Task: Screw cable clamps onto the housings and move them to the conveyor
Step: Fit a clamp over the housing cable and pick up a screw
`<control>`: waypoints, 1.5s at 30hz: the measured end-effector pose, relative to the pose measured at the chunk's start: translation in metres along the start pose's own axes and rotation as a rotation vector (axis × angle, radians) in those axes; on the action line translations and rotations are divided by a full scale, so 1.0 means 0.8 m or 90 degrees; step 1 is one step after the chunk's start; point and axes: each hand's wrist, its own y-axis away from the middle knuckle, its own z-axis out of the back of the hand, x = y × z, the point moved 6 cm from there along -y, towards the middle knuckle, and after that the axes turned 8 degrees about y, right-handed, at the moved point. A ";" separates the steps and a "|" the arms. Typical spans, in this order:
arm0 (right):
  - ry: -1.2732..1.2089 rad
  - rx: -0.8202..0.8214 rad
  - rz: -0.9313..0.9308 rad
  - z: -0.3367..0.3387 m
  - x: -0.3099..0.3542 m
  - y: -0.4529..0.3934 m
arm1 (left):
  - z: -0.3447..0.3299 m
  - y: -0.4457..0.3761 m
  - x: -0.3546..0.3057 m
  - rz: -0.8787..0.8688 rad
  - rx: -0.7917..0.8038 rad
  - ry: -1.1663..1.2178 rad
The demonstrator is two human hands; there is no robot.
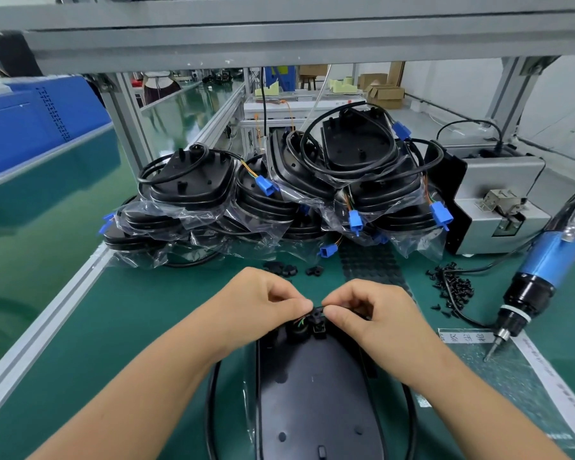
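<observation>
Centrally, low in the frame: one black housing (316, 390) lying flat on the green bench (140, 313). Left hand (256, 303) and right hand (372, 313) both pinch a small black clamp (317, 312) at the housing's far end. Behind: bagged housings (279, 194), stacked. Right: loose screws (452, 283), blue screwdriver (541, 263) tip-down. Conveyor (30, 234): left edge.

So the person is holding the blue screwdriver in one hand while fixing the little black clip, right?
Not quite. The head view shows the blue screwdriver lying on the table, off to the right, with nobody touching it. Both the left hand and the right hand pinch the little black clip.
</observation>
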 end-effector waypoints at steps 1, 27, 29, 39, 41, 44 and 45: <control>-0.001 0.003 0.001 0.000 0.000 0.000 | -0.002 0.000 -0.002 0.001 0.008 0.006; 0.012 0.002 0.022 -0.004 -0.003 0.009 | -0.018 -0.007 -0.002 0.104 0.049 0.088; 0.021 0.004 0.026 -0.004 -0.003 0.008 | -0.018 -0.008 0.000 0.109 0.040 0.091; 0.046 -0.004 0.045 -0.005 0.002 0.008 | -0.018 -0.002 -0.014 0.003 0.095 0.006; 0.046 -0.018 0.043 -0.003 0.003 0.008 | -0.020 0.000 -0.024 -0.044 0.111 -0.095; 0.046 -0.032 0.042 -0.002 0.003 0.009 | -0.023 0.004 -0.033 -0.137 0.040 -0.247; 0.047 -0.031 0.042 -0.001 0.003 0.009 | -0.024 0.007 -0.033 -0.160 0.019 -0.262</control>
